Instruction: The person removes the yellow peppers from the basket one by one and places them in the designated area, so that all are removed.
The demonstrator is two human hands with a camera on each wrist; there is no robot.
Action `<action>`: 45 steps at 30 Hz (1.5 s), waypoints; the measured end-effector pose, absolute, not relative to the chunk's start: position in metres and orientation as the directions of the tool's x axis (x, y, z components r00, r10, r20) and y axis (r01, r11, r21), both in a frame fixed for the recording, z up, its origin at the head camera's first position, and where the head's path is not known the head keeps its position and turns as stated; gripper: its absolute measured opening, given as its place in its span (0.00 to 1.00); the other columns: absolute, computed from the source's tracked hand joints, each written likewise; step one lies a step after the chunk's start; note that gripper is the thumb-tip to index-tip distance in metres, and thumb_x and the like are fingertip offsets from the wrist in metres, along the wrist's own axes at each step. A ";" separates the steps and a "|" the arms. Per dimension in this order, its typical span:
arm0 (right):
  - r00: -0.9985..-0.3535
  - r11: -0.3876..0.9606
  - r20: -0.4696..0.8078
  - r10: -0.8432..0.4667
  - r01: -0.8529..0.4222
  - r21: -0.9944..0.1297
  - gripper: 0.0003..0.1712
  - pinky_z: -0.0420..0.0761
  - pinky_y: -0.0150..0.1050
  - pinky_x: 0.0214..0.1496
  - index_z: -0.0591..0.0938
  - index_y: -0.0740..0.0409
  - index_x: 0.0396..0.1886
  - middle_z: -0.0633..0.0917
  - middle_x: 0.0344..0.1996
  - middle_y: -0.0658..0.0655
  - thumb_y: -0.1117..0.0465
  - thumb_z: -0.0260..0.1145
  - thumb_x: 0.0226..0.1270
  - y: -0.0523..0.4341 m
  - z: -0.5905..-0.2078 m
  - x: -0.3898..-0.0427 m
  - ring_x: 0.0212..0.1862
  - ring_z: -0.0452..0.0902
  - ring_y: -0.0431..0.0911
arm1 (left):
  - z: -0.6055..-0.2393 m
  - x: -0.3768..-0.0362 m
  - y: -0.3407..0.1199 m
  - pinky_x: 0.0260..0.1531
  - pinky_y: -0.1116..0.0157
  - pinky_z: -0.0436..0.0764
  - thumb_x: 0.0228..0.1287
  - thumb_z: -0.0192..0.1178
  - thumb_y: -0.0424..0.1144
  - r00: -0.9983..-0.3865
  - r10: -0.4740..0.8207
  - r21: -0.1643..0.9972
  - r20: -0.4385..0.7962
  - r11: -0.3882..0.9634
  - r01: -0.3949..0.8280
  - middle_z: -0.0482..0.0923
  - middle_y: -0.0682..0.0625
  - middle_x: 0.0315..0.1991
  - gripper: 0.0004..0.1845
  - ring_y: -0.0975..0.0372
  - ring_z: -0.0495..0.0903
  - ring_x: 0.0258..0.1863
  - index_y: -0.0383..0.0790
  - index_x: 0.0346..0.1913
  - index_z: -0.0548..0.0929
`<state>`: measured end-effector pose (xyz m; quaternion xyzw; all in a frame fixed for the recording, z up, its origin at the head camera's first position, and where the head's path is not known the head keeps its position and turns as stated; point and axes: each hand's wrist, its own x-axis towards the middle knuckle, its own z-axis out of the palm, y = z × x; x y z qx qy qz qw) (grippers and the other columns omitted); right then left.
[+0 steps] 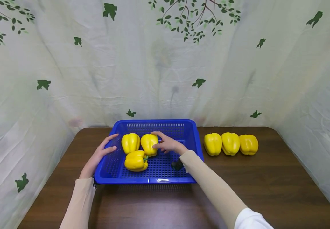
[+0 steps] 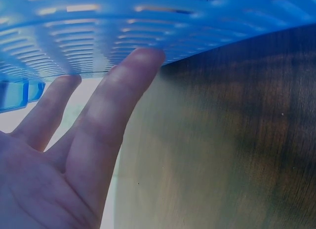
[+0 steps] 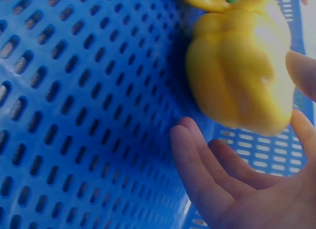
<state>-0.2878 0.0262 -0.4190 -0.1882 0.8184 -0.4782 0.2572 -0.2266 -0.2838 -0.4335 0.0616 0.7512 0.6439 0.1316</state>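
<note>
Right hand (image 1: 167,144), fingers spread, touches a smooth, likely slippery yellow bell pepper (image 1: 149,144); left hand (image 1: 100,154), fingers straight, steadies the blue basket (image 1: 192,133).

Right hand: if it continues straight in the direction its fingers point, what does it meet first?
Most likely the yellow pepper in the blue basket. The right hand points left, its fingertips at or nearly on that pepper; contact itself is unclear.

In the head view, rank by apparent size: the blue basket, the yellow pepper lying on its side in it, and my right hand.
1. Blue basket, by far the largest.
2. and 3. The pepper lying on its side and the right hand look about equal; the hand is foreshortened, so I won't rank them.
</note>
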 end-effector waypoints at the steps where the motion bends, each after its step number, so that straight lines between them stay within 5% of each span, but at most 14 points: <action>1: -0.797 0.483 -0.241 -0.553 -0.071 -0.873 0.38 0.77 0.53 0.47 0.55 0.45 0.75 0.65 0.65 0.66 0.58 0.60 0.70 0.025 -0.420 -0.288 0.48 0.75 0.61 | -0.433 -0.227 -0.284 0.44 0.53 0.79 0.74 0.46 0.44 -0.958 0.262 0.984 -0.117 0.163 -0.075 0.46 0.41 0.72 0.30 0.42 0.72 0.51 0.55 0.75 0.52; 10: -0.807 0.519 -0.206 -0.553 -0.140 -0.843 0.40 0.78 0.49 0.42 0.55 0.44 0.74 0.64 0.67 0.63 0.59 0.63 0.67 0.022 -0.426 -0.288 0.54 0.72 0.55 | -0.434 -0.228 -0.285 0.44 0.55 0.79 0.74 0.46 0.44 -0.958 0.264 0.984 -0.108 0.165 -0.065 0.45 0.41 0.72 0.30 0.44 0.72 0.51 0.55 0.75 0.52; 19: -0.808 0.505 -0.158 -0.567 -0.190 -0.842 0.38 0.68 0.54 0.60 0.60 0.47 0.70 0.63 0.68 0.60 0.68 0.64 0.63 0.021 -0.425 -0.286 0.68 0.59 0.56 | -0.435 -0.228 -0.286 0.45 0.55 0.79 0.75 0.45 0.43 -0.958 0.271 0.987 -0.094 0.152 -0.054 0.45 0.40 0.73 0.29 0.44 0.71 0.53 0.54 0.75 0.52; 25: -0.808 0.503 -0.184 -0.560 -0.155 -0.850 0.37 0.76 0.51 0.49 0.64 0.44 0.68 0.65 0.66 0.60 0.71 0.63 0.62 0.020 -0.426 -0.286 0.53 0.71 0.55 | -0.435 -0.228 -0.286 0.44 0.56 0.79 0.75 0.45 0.43 -0.957 0.273 0.988 -0.097 0.146 -0.059 0.46 0.40 0.72 0.29 0.45 0.72 0.52 0.54 0.75 0.52; 30: -0.775 0.488 -0.215 -0.594 -0.135 -0.862 0.41 0.78 0.48 0.42 0.60 0.43 0.72 0.61 0.68 0.60 0.72 0.62 0.63 0.019 -0.425 -0.286 0.43 0.71 0.51 | -0.435 -0.228 -0.286 0.44 0.55 0.80 0.75 0.45 0.43 -0.956 0.275 0.988 -0.101 0.142 -0.063 0.48 0.40 0.71 0.29 0.45 0.73 0.51 0.54 0.74 0.52; 35: -0.759 0.479 -0.217 -0.614 -0.139 -0.867 0.47 0.77 0.47 0.43 0.56 0.44 0.74 0.58 0.69 0.61 0.74 0.63 0.60 0.020 -0.426 -0.286 0.43 0.71 0.52 | -0.435 -0.228 -0.285 0.45 0.55 0.79 0.75 0.45 0.43 -0.959 0.267 0.986 -0.095 0.156 -0.055 0.47 0.39 0.72 0.29 0.44 0.72 0.52 0.53 0.75 0.52; 41: -0.798 0.474 -0.162 -0.580 -0.170 -0.864 0.44 0.71 0.50 0.54 0.62 0.47 0.70 0.63 0.68 0.58 0.75 0.65 0.55 0.019 -0.423 -0.284 0.57 0.66 0.55 | -0.435 -0.228 -0.285 0.45 0.54 0.79 0.75 0.46 0.44 -0.957 0.267 0.986 -0.110 0.153 -0.071 0.48 0.40 0.71 0.29 0.43 0.72 0.52 0.54 0.75 0.52; 45: -0.813 0.455 -0.144 -0.564 -0.161 -0.876 0.43 0.74 0.49 0.51 0.65 0.46 0.67 0.66 0.65 0.58 0.75 0.66 0.51 0.020 -0.423 -0.285 0.56 0.69 0.55 | -0.434 -0.227 -0.285 0.44 0.54 0.80 0.75 0.46 0.44 -0.956 0.267 0.987 -0.117 0.141 -0.082 0.49 0.40 0.71 0.30 0.42 0.72 0.51 0.54 0.75 0.51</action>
